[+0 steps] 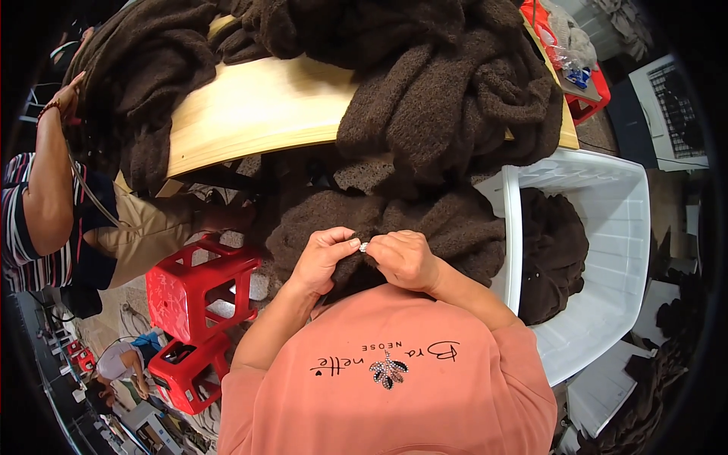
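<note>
A dark brown fuzzy knit garment (pixel 447 231) lies across my lap, below the table edge. My left hand (pixel 322 262) pinches its near edge between thumb and fingers. Close beside it, my right hand (pixel 406 259) is closed on the same knit, fingers curled inward. Between the two sets of fingertips shows a small whitish bit (pixel 363 247), too small to name. The fingers hide the part of the knit they grip.
Brown knits (pixel 432 98) are heaped on the wooden table (pixel 265 102) ahead. At right stands a white plastic bin (pixel 614 235) with more brown knit inside. Red stools (pixel 182 292) stand at left, near a co-worker's arm (pixel 49 197) reaching to the hanging knits.
</note>
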{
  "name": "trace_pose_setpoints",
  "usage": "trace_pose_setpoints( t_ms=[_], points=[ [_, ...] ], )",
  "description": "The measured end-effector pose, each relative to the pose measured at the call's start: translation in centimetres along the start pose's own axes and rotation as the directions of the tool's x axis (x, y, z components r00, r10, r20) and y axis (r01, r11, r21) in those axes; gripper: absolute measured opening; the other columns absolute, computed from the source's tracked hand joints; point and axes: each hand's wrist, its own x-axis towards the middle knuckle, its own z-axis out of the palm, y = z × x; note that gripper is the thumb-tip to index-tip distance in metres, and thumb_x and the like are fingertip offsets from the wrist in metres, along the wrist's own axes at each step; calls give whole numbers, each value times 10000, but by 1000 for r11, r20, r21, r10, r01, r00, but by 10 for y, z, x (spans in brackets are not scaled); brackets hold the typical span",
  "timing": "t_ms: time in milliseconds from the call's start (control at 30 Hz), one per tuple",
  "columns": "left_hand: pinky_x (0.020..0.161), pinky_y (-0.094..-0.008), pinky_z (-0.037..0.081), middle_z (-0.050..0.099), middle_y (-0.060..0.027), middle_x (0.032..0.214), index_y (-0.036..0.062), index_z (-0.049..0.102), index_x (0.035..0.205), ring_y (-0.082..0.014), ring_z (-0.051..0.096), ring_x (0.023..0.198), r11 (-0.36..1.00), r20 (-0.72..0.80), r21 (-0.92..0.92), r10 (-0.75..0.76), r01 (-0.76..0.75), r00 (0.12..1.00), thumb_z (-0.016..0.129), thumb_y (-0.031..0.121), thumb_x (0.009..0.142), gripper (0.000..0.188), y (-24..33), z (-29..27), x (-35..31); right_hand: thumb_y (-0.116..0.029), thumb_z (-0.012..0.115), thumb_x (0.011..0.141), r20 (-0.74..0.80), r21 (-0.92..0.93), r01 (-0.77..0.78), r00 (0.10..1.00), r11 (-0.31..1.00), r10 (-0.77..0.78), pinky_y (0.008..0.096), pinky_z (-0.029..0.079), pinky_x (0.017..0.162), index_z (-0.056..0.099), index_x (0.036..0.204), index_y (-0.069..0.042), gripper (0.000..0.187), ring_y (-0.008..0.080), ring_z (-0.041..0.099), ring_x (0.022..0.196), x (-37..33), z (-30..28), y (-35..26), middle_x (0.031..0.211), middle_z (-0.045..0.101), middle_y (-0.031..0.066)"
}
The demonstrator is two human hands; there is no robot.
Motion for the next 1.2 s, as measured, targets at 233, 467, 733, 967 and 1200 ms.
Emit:
trace_pose_setpoints(
  t_ms=[233,467,733,967,1200],
  points=[
    [620,-198,454,641,-25,800,-28,637,889,-60,566,693,960,-113,218,203,-176,973,608,-19,779,114,-7,4,-6,13,615,629,92,-59,-48,994,997,53,300,456,480,539,764,-29,160,213,565,574,-1,9,0,721,553,63],
    [608,-214,455,640,-59,757,-28,637,897,-109,587,672,528,8,742,611,-414,792,625,-60,733,167,-7,11,-12,73,552,601,183,256,-343,935,904,303,360,492,590,521,876,-11,289,316,586,694,-12,18,11,848,571,147],
    [591,-237,471,639,-92,745,-19,636,855,-141,607,658,373,62,802,724,-467,687,621,-79,717,151,-14,9,-8,-11,562,632,155,-59,-222,961,973,229,326,449,477,515,755,-39,134,248,557,544,-10,19,8,613,501,74],
    [566,-235,459,633,-70,702,-16,601,796,-101,587,635,540,-138,748,695,-385,705,620,-66,733,83,-22,13,-5,7,567,521,63,-239,-57,995,969,74,309,405,427,528,720,-33,207,218,493,457,-10,22,8,538,449,59],
    [542,-245,458,619,-90,694,-8,590,797,-148,587,583,278,70,807,832,-521,551,624,-76,716,111,-17,15,-5,21,560,526,-1,-27,-205,979,978,205,322,418,441,538,753,-9,230,259,511,482,-10,21,7,587,494,101]
  ],
)
